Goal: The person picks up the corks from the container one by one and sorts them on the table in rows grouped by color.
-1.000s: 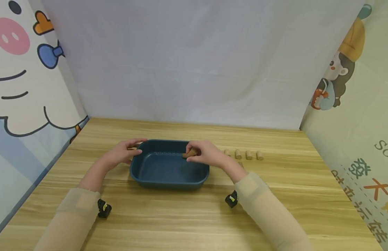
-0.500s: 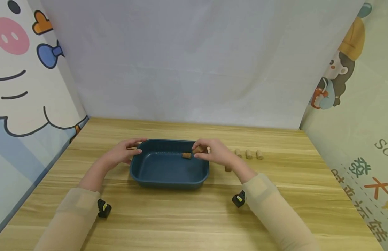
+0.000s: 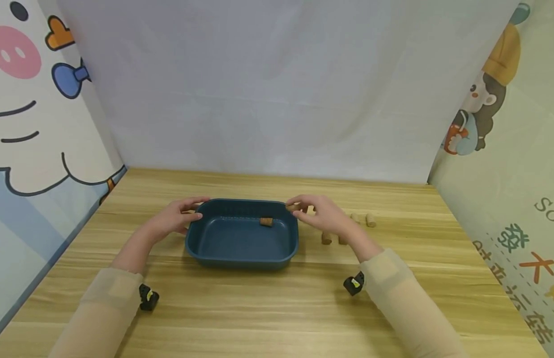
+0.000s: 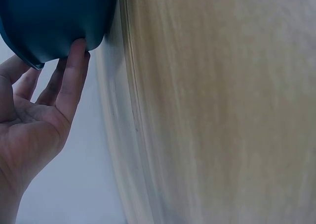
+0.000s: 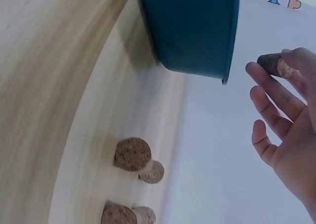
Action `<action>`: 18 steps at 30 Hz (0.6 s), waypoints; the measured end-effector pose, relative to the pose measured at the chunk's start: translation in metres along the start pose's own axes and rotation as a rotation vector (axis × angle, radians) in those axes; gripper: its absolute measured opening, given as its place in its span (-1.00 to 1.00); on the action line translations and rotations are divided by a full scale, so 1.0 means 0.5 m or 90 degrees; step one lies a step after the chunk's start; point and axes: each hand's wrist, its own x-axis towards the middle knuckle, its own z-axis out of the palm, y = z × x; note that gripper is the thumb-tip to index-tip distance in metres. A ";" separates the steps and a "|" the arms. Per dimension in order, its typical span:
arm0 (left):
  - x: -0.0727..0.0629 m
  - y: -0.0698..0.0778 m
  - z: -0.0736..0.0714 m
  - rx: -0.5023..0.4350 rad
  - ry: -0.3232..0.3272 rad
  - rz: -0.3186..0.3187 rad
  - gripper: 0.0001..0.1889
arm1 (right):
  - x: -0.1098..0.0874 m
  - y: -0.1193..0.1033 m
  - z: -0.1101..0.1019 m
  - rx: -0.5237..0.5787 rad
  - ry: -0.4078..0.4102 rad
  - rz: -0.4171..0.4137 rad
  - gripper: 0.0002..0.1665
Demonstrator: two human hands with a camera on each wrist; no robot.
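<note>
A dark teal rectangular basin (image 3: 241, 263) sits on the wooden table, with one cork (image 3: 266, 222) lying inside near its far right. My left hand (image 3: 171, 221) holds the basin's left end, thumb at the rim and fingers along the outer wall. In the left wrist view those fingertips press the basin's wall (image 4: 59, 21). My right hand (image 3: 323, 215) pinches another cork (image 5: 270, 64) between thumb and fingers, by the basin's far right corner. Right of the basin several corks stand upright, among them a front cork (image 3: 326, 238) and a back cork (image 3: 370, 220). My right hand partly hides this group.
The wooden table (image 3: 241, 313) runs back to a pale cloth backdrop (image 3: 268, 99). Printed cartoon panels stand at left and right. A small black device is strapped at each wrist. In the right wrist view the standing corks (image 5: 133, 155) show below the basin.
My right hand has lifted a cork from inside the basin and carried it right to the rim. The other cork stays in the basin. My left hand has not moved.
</note>
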 end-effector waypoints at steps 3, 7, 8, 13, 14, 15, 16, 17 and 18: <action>0.001 -0.001 -0.001 0.002 0.001 -0.001 -0.42 | -0.011 0.000 -0.015 -0.002 0.027 -0.002 -0.66; 0.000 -0.002 0.000 -0.001 0.002 0.000 -0.42 | -0.026 0.001 -0.029 -0.001 0.059 0.008 -0.66; 0.000 -0.002 0.000 -0.001 0.002 0.001 -0.42 | -0.030 0.002 -0.032 -0.003 0.066 0.011 -0.66; -0.003 0.004 0.000 -0.003 0.001 -0.001 -0.43 | -0.046 0.008 -0.040 -0.016 0.099 0.018 -0.68; -0.004 0.005 0.001 -0.004 0.001 -0.002 -0.43 | -0.049 0.009 -0.041 -0.017 0.106 0.018 -0.68; -0.005 0.006 0.001 -0.005 0.001 -0.003 -0.43 | -0.053 0.012 -0.041 -0.021 0.111 0.019 -0.68; -0.005 0.007 0.001 -0.006 0.000 -0.004 -0.43 | -0.057 0.014 -0.042 -0.023 0.115 0.021 -0.69; -0.006 0.008 0.001 -0.007 -0.001 -0.006 -0.43 | -0.061 0.016 -0.042 -0.029 0.121 0.023 -0.68; -0.006 0.008 0.001 -0.007 -0.001 -0.006 -0.43 | -0.065 0.018 -0.043 -0.032 0.125 0.025 -0.68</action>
